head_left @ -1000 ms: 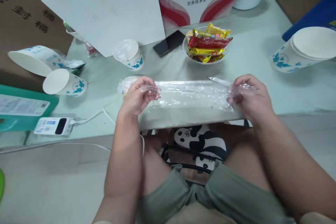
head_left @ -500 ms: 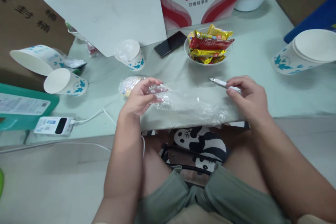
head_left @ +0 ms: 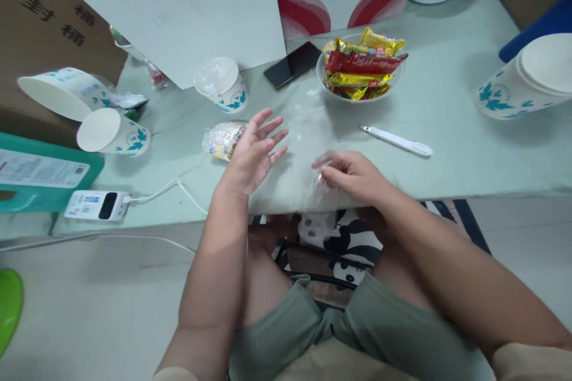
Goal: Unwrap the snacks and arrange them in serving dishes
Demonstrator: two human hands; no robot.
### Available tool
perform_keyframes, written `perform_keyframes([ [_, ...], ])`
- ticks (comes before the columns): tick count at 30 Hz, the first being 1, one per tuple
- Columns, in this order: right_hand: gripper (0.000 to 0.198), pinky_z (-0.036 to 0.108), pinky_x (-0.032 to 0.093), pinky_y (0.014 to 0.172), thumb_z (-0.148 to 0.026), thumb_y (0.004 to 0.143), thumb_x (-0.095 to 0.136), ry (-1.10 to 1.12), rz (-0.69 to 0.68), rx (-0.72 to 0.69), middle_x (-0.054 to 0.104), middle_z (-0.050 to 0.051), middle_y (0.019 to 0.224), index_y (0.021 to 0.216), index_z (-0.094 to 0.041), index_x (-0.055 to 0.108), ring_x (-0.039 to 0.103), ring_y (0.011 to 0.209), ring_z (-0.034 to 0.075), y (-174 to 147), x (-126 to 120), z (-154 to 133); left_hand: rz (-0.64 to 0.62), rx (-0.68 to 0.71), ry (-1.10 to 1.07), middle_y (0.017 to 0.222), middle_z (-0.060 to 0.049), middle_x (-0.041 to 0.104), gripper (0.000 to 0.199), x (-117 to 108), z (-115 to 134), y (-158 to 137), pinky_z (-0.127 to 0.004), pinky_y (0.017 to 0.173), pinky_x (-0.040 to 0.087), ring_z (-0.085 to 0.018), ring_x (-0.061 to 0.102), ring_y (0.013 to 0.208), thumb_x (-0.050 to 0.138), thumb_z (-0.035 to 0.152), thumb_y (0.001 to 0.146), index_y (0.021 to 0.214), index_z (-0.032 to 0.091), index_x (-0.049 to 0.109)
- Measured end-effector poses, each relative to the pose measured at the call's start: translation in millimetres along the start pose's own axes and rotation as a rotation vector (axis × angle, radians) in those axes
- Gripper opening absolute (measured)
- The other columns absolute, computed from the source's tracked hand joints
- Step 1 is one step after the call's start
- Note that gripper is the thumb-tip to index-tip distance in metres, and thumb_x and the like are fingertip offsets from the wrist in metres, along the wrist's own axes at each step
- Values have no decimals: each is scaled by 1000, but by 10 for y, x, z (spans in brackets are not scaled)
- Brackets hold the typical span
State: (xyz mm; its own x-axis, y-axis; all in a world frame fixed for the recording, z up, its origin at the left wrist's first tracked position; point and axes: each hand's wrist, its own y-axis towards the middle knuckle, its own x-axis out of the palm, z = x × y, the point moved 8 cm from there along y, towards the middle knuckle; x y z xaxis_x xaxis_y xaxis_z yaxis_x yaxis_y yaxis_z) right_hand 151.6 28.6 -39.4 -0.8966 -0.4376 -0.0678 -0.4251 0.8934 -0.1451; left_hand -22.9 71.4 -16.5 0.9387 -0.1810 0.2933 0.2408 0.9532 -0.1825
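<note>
My left hand (head_left: pixel 260 153) is raised over the table with its fingers spread, holding nothing. Just behind its wrist and fingers lies a plastic-wrapped snack bundle (head_left: pixel 222 140) with yellow on it, partly covered by the hand. Clear plastic film (head_left: pixel 313 131) stretches across the middle of the table and hangs over the front edge. The fingers of my right hand (head_left: pixel 353 174) are closed on this film. To the right, a slim white-handled tool with a small metal tip (head_left: pixel 397 141) rests on the table, apart from both hands.
A white bowl (head_left: pixel 322 84) of wrapped snack bars and a dark phone (head_left: pixel 292 65) sit behind my hands. Paper cups (head_left: pixel 235 95) stand left and right (head_left: pixel 500 92). A white power bank (head_left: pixel 96 206) with a cable lies by a green container (head_left: pixel 49 175). Cartons (head_left: pixel 187 12) line the back.
My right hand has let go of the white-handled tool, moved left and taken hold of the film. My left hand has released the film and opened its fingers.
</note>
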Motion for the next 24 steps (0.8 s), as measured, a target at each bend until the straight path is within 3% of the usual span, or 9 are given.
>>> perform_keyframes([
  [3,35,26,49,54,-48,88,62,107,100,-39,70,-1,70,113,-22,64,65,56,14,-6,-78,10,-193,-131,122,122,-9,73,54,274,-197,-17,-36,92,57,-27,70,115,89,45,67,114,24,70],
  [6,40,28,51,58,-45,92,60,14,161,-109,67,-4,68,126,-25,60,63,58,15,-40,-104,-15,-415,-167,355,83,-5,74,43,552,-333,-89,-31,74,55,-20,71,80,83,41,77,112,19,73],
  [8,37,30,52,63,-40,93,58,-70,197,-164,68,-3,74,128,-28,60,62,60,15,-75,-127,-52,-390,-133,411,72,-2,69,32,581,-333,-87,-28,63,50,-16,64,65,75,38,84,109,19,75],
  [10,28,33,54,69,-33,92,57,-126,190,-242,70,-1,82,119,-29,65,63,67,16,-108,-137,-116,-292,-90,372,75,-1,70,24,526,-286,-64,-26,58,46,-14,61,62,71,34,85,104,20,76],
  [13,19,38,55,85,-26,88,55,-180,92,-362,72,3,96,95,-27,73,67,86,21,-152,-116,-216,-193,-58,322,75,1,68,21,435,-232,-39,-24,54,41,-12,54,58,67,24,81,100,23,76],
  [15,22,42,53,97,-30,90,55,-179,35,-406,71,5,109,92,-27,77,67,101,24,-176,-119,-237,-148,-41,335,72,2,66,22,400,-208,-19,-23,54,40,-11,51,58,63,18,78,94,23,77],
  [20,42,53,44,114,-59,98,49,-114,97,-384,63,8,129,112,-31,77,58,128,31,-186,-176,-140,-99,-85,182,89,-4,72,17,409,-254,20,-26,68,52,-16,64,79,59,29,79,81,19,73],
  [22,39,53,46,113,-59,95,58,-160,190,-336,61,9,131,122,-34,71,56,130,31,-166,-189,-76,-150,-101,114,100,-5,73,22,461,-287,8,-28,74,55,-18,68,88,70,36,78,92,19,72],
  [24,56,50,51,108,-58,89,68,-121,265,-277,58,9,135,139,-36,56,58,127,30,-135,-196,-10,-216,-71,103,114,-6,72,42,516,-283,-19,-28,80,57,-19,70,95,84,33,71,108,21,68],
])
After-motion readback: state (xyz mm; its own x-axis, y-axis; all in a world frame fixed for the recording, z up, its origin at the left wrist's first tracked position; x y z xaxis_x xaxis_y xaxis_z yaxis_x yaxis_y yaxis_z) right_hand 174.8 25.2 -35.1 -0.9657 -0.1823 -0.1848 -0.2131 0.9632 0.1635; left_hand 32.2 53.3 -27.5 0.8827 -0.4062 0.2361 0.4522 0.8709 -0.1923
